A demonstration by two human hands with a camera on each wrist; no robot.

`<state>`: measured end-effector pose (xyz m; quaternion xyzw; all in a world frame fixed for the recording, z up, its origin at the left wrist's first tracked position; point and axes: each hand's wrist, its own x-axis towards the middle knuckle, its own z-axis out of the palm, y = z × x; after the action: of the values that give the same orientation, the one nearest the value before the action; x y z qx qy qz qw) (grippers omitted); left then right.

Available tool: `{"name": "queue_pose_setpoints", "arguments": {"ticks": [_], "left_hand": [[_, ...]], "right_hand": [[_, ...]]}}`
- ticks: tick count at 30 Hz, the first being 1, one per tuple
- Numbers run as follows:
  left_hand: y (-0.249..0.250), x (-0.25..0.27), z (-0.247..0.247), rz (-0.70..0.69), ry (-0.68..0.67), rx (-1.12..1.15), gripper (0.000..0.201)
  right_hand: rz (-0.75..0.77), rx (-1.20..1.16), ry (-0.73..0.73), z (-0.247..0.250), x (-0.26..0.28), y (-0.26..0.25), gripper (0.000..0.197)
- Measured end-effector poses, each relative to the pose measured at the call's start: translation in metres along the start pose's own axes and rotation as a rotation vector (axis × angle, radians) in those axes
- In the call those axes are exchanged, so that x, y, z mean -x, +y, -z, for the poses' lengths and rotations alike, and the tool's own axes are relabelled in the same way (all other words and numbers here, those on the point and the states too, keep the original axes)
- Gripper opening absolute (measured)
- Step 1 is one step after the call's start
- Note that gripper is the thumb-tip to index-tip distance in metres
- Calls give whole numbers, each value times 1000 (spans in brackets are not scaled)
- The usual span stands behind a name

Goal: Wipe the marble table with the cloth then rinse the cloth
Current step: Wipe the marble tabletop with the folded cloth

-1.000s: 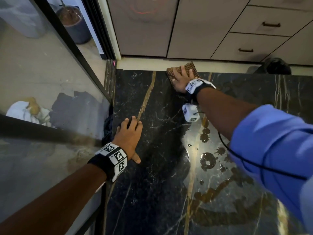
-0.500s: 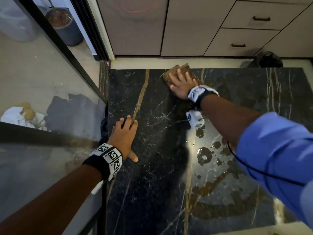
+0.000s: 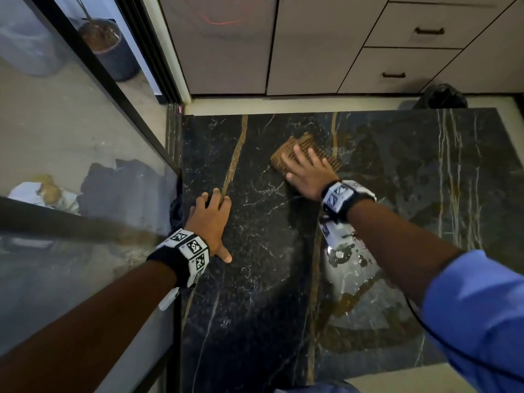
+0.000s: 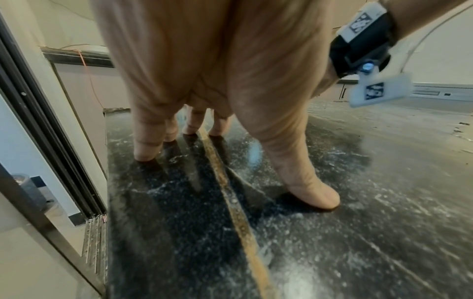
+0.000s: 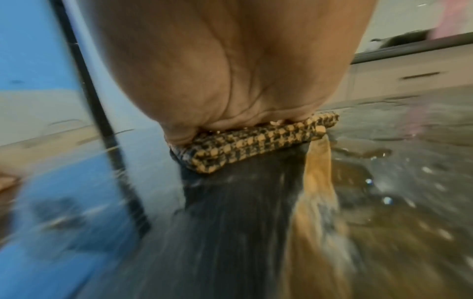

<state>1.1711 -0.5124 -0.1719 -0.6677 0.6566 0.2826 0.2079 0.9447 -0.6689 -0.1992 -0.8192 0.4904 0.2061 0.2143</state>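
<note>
The black marble table [image 3: 263, 279] with gold and white veins fills the middle of the head view. A folded brown checked cloth [image 3: 295, 150] lies on its far half. My right hand [image 3: 307, 173] lies flat on the cloth with straight fingers and presses it to the marble; the right wrist view shows the palm on the cloth [image 5: 256, 141], blurred by motion. My left hand [image 3: 211, 222] rests open on the marble near the left edge, fingertips [image 4: 145, 153] and thumb touching the stone [image 4: 332, 242] beside a gold vein.
Wet streaks and drops [image 3: 343, 253] shine on the marble near my right forearm. A glass partition with a dark frame [image 3: 122, 109] runs along the table's left edge. Beige cabinets with drawers [image 3: 397, 61] stand beyond the far edge. A dark object [image 3: 442, 96] sits at the far right corner.
My right hand has slid the cloth from the far edge back toward me across the marble. The left hand stays planted in the same spot.
</note>
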Motion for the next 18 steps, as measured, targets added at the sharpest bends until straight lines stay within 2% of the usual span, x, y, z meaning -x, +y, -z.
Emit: {"name": "queue_pose_setpoints", "arguments": {"ticks": [2, 4, 8, 12, 14, 18], "left_hand": [[1, 1, 1, -3, 2, 2, 138], [1, 1, 0, -4, 5, 1, 138], [2, 1, -2, 0, 13, -16, 138], [1, 0, -3, 0, 21, -26, 138], [0, 0, -4, -6, 33, -19, 139], [-4, 2, -7, -21, 44, 12, 138]], "right_hand": [[-109, -82, 5, 12, -17, -4, 56], [-125, -122, 9, 11, -20, -24, 57], [57, -70, 19, -33, 35, -62, 55], [111, 13, 49, -70, 94, -43, 55], [69, 30, 64, -64, 90, -18, 56], [-145, -103, 73, -28, 34, 0, 56]]}}
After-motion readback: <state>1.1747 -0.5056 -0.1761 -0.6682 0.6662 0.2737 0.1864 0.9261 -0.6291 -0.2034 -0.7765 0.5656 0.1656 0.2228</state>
